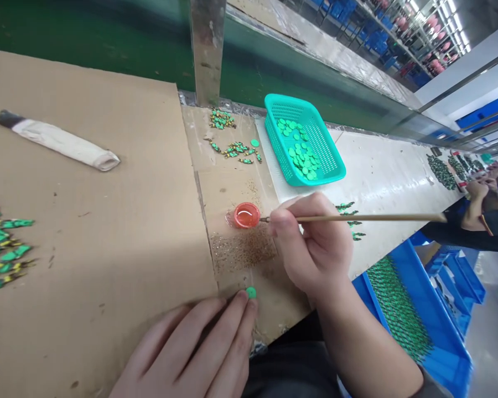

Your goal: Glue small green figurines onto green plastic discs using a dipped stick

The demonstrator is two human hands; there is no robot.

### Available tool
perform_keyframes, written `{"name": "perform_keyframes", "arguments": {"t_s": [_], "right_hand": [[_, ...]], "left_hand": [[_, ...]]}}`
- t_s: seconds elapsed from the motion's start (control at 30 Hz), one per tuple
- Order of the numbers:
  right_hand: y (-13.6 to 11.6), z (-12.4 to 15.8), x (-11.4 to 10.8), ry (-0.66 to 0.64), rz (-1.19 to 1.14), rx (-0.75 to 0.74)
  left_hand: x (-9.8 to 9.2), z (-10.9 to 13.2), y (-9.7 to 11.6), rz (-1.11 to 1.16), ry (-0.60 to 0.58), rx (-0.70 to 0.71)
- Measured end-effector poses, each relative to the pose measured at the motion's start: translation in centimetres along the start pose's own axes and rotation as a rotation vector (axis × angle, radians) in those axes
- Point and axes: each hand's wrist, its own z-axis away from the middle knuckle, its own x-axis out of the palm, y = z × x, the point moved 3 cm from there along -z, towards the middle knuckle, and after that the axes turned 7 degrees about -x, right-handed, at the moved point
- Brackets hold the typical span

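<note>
My right hand (315, 243) pinches a thin paintbrush (369, 218) with a wooden handle. The brush tip is at the right rim of a small red cup (247, 214) that holds shiny liquid. Lower down, my left hand (203, 342) has its fingertips on a small round green disc (251, 292) at the table edge; its thumb is hidden. Brown specks cover the cardboard (240, 249) between the cup and my left hand. Behind the cup lie several small green, black and yellow figures (236, 149) and a loose green disc (254, 142).
A teal basket (336, 171) holds many green discs. On the left are a white wrapped stick (62, 142) and more green pieces (2, 251). Small green pieces (351, 213) lie behind my right hand. Blue bins (444, 359) stand below right; a co-worker's hands (479, 190) are farther along.
</note>
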Motion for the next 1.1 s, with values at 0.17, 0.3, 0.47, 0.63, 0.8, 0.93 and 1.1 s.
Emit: {"name": "perform_keyframes", "arguments": {"t_s": [0.17,0.3,0.47,0.63,0.8,0.93,1.1], "right_hand": [[-2.5,4.2,-1.2,-0.011,-0.116,0.041],[-3.6,6.6,-1.1,-0.002,-0.130,0.042],[-3.7,7.1,-0.7,-0.078,-0.128,0.006],[-3.5,7.0,-0.7,-0.096,-0.120,-0.022],[-3.5,6.8,-0.8,-0.119,-0.131,-0.038],[-3.5,6.7,-0.8,-0.173,-0.092,0.009],[-3.6,6.9,-0.9,-0.152,-0.115,0.021]], "left_hand": [[-0.3,0.1,0.1,-0.002,-0.069,-0.025],[-0.6,0.9,0.1,-0.009,-0.138,-0.018],[-0.8,1.5,0.0,0.002,-0.165,-0.022],[-0.8,1.7,0.1,0.032,-0.184,-0.029],[-0.8,1.7,0.2,0.032,-0.186,-0.039],[-0.7,1.7,0.3,0.040,-0.171,-0.037],[-0.9,1.6,0.3,0.035,-0.190,-0.041]]}}
